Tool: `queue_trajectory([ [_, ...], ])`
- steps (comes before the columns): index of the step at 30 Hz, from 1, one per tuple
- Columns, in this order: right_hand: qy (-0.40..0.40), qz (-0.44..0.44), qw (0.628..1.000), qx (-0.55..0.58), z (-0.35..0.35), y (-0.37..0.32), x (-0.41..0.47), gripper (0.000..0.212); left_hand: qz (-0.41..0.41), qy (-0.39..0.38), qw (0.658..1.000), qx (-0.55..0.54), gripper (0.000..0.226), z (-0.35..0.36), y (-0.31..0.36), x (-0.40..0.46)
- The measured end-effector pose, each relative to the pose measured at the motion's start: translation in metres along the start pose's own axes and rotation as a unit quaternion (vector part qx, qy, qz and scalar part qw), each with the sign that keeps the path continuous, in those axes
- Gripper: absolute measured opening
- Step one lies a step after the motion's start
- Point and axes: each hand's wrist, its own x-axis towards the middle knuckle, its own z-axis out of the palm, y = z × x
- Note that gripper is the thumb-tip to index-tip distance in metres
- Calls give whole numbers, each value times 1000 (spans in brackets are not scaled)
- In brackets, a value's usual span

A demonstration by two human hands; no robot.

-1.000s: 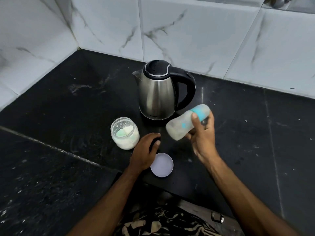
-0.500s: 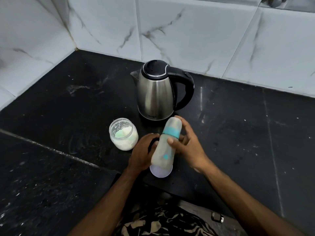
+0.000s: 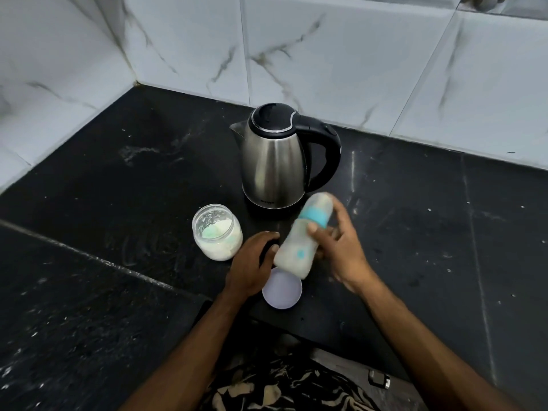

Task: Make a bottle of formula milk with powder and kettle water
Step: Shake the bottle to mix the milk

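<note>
Formula bottle (image 3: 302, 235) is tilted in the air above the bench's front edge, capped with its blue collar, and looks pale and cloudy inside, so powder and water seem already combined; motion blur makes the fill level hard to read. Right hand (image 3: 341, 247) is wrapped around the bottle's upper half. Left hand (image 3: 252, 262) rests palm down on the bench (image 3: 89, 203), fingers curled; I cannot tell whether it grips anything. Powder jar (image 3: 216, 232) stands open beside it, its lid (image 3: 281, 292) lying just in front. Kettle (image 3: 275, 161) sits closed behind. Judging by this, mixing is the step in hand; closing the jar remains.
</note>
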Motion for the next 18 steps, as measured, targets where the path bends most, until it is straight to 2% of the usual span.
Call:
queue_trajectory([
  [2,75,-13,993,94,-3,-6,8,56,1,15,1000,12,44,-1,8,-2],
  [3,82,-14,990,115,-3,-5,9,53,-1,13,1000,15,44,-2,10,-2],
  [5,42,8,996,79,2,-1,2,56,-5,1,1000,11,36,-1,5,-1],
  [8,-80,33,994,-63,2,8,-9,71,-10,-26,1000,-10,33,-1,-3,2],
  [9,-81,23,994,-75,1,7,-8,73,-10,-24,1000,-8,35,-1,-2,2],
  [11,2,1,1000,-12,-2,0,-1,72,-6,-1,1000,5,43,0,2,-1],
  [13,101,-17,990,93,-4,-7,10,72,-2,15,1000,16,48,-1,9,-3],
  [14,124,-25,984,125,-5,-8,13,71,1,16,1000,16,47,-2,10,-2],
  [16,102,-21,989,103,-2,-6,8,68,1,13,1000,14,39,-1,5,-2],
  [18,12,0,1000,2,5,-3,-5,68,-1,-8,1000,-2,33,0,-1,1],
])
